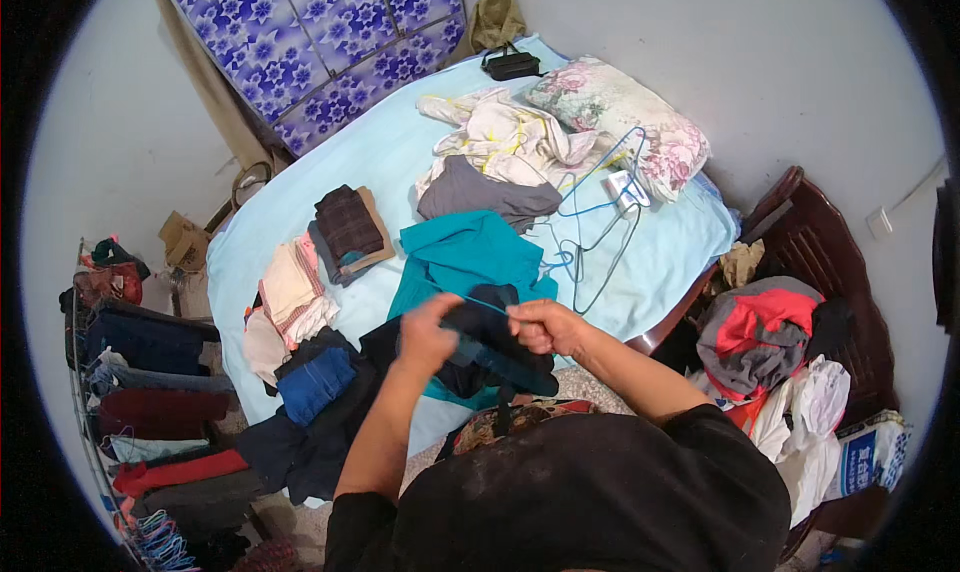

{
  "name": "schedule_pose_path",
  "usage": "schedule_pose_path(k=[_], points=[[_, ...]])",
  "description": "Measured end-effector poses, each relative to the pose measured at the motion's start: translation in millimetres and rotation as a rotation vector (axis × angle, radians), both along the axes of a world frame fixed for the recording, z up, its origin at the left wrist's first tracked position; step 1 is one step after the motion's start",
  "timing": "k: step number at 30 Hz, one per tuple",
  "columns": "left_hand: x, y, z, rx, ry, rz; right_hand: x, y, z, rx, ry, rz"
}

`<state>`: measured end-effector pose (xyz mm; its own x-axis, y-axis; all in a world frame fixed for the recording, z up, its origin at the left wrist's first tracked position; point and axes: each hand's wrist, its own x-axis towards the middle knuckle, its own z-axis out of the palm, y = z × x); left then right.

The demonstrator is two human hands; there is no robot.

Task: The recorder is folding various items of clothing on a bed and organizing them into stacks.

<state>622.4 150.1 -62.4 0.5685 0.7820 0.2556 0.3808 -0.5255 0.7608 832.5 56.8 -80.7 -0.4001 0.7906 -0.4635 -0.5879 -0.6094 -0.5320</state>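
Both hands are raised over the near edge of the bed, a piece of dark cloth with a thin teal upper edge (486,304) stretched between them. My left hand (431,336), blurred, has the cloth's left end. My right hand (544,326) pinches the other end between thumb and fingers. Behind and below lies a teal garment (472,249), spread on the light blue sheet. Black clothing (379,345) lies partly behind my left hand. The kind of dark garment I hold cannot be told.
Folded trousers (346,223), pale folded cloths (292,279) and a blue folded garment (316,384) lie at left. Wire hangers (600,249), a small white box (628,191) and a floral pillow (622,114) are right. A clothes rack (84,392) stands far left; a loaded wooden chair (832,249) right.
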Motion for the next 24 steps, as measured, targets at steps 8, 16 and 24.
schedule_pose_path(k=[8, 16, 24], points=[[-28.4, 32.0, -14.6, -0.207, 0.204, 0.217, 172.6, 45.8, -15.0, 0.04, -0.93, -0.508], [-36.5, 27.2, 27.7, -0.145, 0.193, 0.321, 6.6, 55.1, -17.5, 0.757, -1.451, -0.135], [-95.9, -1.2, 78.3, 0.113, 0.326, 0.281, 6.8, 96.8, -56.7, 0.545, -1.95, 0.156]])
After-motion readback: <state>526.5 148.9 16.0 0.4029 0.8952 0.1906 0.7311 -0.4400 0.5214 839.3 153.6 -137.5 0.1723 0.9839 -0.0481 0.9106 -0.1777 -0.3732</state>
